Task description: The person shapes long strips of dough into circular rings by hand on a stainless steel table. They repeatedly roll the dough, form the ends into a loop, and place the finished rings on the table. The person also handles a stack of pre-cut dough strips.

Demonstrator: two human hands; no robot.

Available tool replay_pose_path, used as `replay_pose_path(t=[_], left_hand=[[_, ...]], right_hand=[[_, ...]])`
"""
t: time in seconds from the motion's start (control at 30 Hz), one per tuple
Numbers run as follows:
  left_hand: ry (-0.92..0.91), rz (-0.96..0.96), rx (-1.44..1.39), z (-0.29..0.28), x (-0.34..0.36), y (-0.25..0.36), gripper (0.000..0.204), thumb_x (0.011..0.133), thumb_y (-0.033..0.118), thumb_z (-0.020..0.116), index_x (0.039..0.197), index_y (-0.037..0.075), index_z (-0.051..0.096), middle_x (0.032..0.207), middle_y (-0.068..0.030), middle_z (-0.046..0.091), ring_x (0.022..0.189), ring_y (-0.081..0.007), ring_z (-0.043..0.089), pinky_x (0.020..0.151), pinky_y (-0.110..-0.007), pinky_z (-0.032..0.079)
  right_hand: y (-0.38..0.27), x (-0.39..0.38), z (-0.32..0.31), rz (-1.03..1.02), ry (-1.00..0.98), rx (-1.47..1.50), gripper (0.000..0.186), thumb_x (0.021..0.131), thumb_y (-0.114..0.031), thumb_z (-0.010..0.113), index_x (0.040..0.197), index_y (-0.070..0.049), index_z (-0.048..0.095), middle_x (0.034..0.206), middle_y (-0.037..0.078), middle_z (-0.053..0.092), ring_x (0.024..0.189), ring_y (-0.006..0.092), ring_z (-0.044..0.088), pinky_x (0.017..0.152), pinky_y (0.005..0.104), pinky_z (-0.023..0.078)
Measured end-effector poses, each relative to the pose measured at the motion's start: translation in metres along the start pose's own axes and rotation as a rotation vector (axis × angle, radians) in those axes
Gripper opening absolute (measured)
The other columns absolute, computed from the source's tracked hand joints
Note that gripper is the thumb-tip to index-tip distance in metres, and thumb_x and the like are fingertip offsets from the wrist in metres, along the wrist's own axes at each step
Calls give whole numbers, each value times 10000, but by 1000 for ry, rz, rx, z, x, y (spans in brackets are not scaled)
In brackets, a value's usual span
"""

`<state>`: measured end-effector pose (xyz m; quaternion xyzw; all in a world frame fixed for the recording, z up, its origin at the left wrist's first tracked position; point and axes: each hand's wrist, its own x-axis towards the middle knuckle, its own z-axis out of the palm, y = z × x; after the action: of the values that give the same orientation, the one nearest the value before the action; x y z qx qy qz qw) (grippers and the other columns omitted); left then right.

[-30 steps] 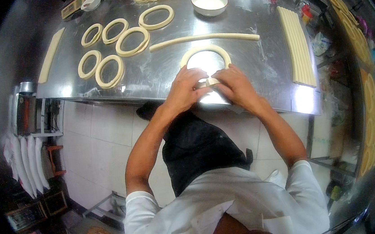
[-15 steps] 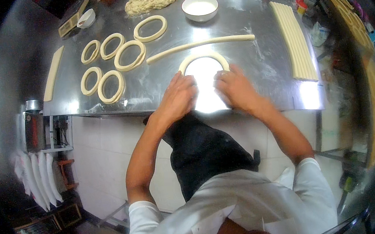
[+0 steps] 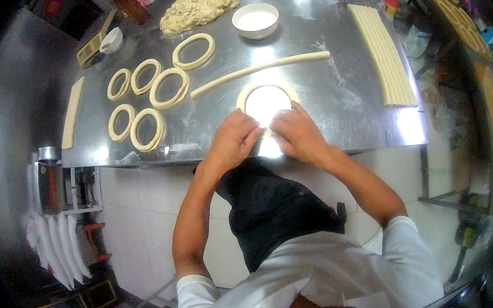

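Note:
A dough strip (image 3: 265, 85) is bent into a loop near the table's front edge, its two ends drawn together toward me. My left hand (image 3: 235, 134) is closed on one end, and my right hand (image 3: 296, 130) pinches the other; the fingers almost meet and hide the join. Beyond the loop, a straight dough strip (image 3: 259, 72) lies crosswise, apart from it. To the left rest several finished-looking dough rings, among them one large dough ring (image 3: 195, 62) at the back and another dough ring (image 3: 137, 130) near the front edge.
A steel table (image 3: 325, 111) carries everything. At its back sit a dough mound (image 3: 200, 9) and a bowl of white liquid (image 3: 257, 34). A row of dough strips (image 3: 382, 55) lies at right, a flat dough piece (image 3: 74, 113) at left. A small white bowl (image 3: 111, 41) stands back left.
Both hands have moved closer together, bringing the strip's ends inward, so the open arch has become a nearly closed loop. The whole view has shifted slightly.

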<state>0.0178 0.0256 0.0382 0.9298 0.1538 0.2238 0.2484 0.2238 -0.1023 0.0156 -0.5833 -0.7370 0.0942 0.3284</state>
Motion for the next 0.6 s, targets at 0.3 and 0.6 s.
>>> replay_pose_path(t=[0.3,0.6], left_hand=[[104,11,340,32,-13,14,269,897,114,767,1155,55,719,942,-104,687,977,-309,673,1127,-548,449],[139,-177,65,36,-13,13,166,915,96,761,1067,41,723,1015,-122,713,1015,-326,682,1202,-585,367]], right_hand=[[6,10,-34,55,-223,-112,192,959,-214,705,1103,-88,724,1202,90,699,1295,270,590,1219,566,314],[10,5,-20,25,-120,-80,164,957,-179,703,1077,-69,682,1077,89,678,1098,285,643,1169,589,346]])
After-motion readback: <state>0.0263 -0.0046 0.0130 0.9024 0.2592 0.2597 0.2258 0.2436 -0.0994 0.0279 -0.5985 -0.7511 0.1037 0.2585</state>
